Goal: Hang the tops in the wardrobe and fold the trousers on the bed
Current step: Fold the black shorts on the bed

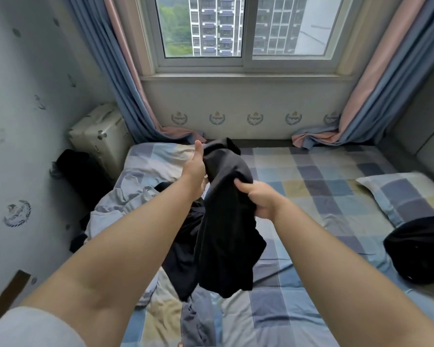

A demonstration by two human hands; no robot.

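Both my hands hold a black garment in the air above the bed. My left hand grips its upper end, thumb pointing up, fingers hidden behind the cloth. My right hand is clenched on a bunch of the fabric lower down on the right side. The rest of the garment hangs down loosely between my forearms. I cannot tell whether it is a top or trousers. More dark clothes lie in a heap on the bed beneath it, beside a crumpled pale blue sheet.
A checked pillow lies at the right, with another black garment near the bed's right edge. A cream suitcase and a black bag stand by the left wall. Curtains flank the window.
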